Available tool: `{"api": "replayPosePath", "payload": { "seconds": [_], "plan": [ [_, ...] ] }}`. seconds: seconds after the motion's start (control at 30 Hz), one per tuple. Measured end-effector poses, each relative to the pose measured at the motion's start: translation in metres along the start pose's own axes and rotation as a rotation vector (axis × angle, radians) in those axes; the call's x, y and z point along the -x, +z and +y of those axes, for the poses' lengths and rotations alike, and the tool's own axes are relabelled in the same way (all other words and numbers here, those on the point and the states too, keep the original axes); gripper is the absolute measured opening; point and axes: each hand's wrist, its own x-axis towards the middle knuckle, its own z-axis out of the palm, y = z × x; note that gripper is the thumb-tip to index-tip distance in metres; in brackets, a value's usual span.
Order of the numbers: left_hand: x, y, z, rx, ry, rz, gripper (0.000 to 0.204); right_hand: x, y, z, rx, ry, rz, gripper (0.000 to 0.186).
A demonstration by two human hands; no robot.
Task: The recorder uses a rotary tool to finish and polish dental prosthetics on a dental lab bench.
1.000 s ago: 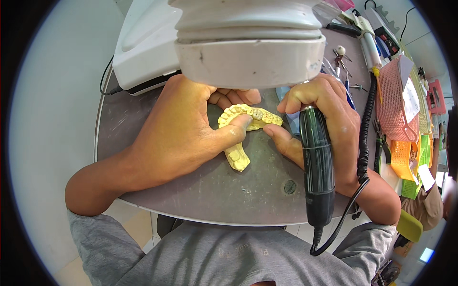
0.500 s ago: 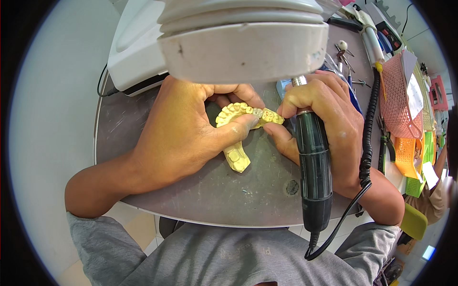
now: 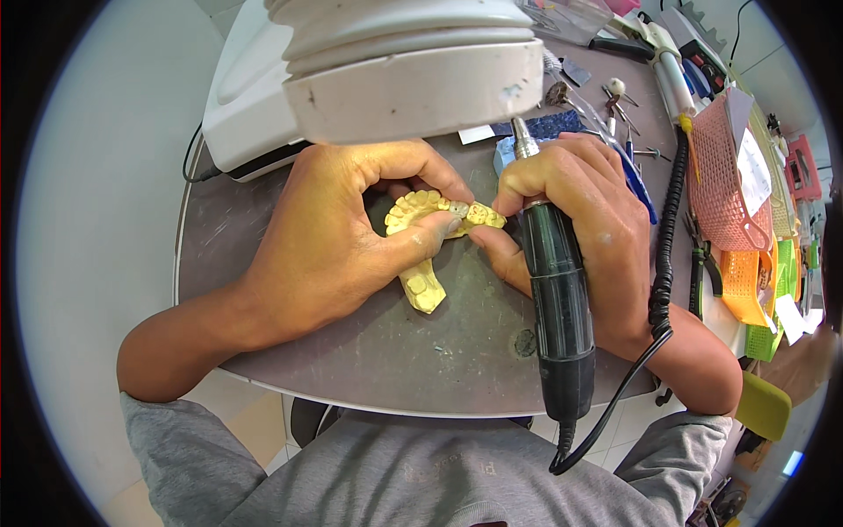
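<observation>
My left hand (image 3: 325, 246) is closed on a yellow dental cast (image 3: 421, 285), thumb over the teeth and fingers behind. On the cast's right part a greyish tooth (image 3: 457, 211) sits beside yellow molars. My right hand (image 3: 601, 233) is wrapped round a black rotary handpiece (image 3: 558, 312) with a metal nose (image 3: 524, 139), which points away from me. The thumb and index fingertips of that hand are at the cast's right end. The handpiece's coiled black cable (image 3: 665, 246) runs along the right.
A white ribbed housing (image 3: 413, 92) hangs over the hands; a white machine (image 3: 246, 88) stands back left. Tools (image 3: 623, 101), pink (image 3: 729, 176), orange (image 3: 742, 290) and green (image 3: 760, 342) baskets crowd the right. The desk's curved front edge (image 3: 351, 402) is near me. Another person's arm (image 3: 803, 369) shows at far right.
Both hands, the cast and the handpiece have shifted slightly leftward in view. More of the handpiece's metal nose now shows, as do items behind it on the desk.
</observation>
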Motion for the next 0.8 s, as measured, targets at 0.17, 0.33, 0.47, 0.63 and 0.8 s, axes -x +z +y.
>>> {"api": "replayPosePath", "payload": {
  "seconds": [0.17,0.33,0.47,0.63,0.8],
  "plan": [
    [0.002,0.002,0.000,0.088,-0.004,-0.010,0.010,0.001,-0.003,-0.001,-0.003,-0.002,-0.012,0.030],
    [0.004,0.006,-0.006,0.308,0.052,0.026,0.016,0.001,-0.005,0.002,-0.027,-0.034,0.082,0.031],
    [0.004,0.003,0.002,0.370,0.070,0.030,0.021,0.004,-0.021,-0.015,-0.478,0.442,0.052,0.046],
    [0.007,0.004,0.009,0.595,0.002,0.095,0.022,-0.015,-0.028,-0.014,-0.520,0.476,0.042,0.076],
    [0.007,0.006,0.004,0.700,-0.009,0.098,0.028,-0.005,-0.021,-0.006,-0.480,0.283,0.091,0.051]
  ]
}}
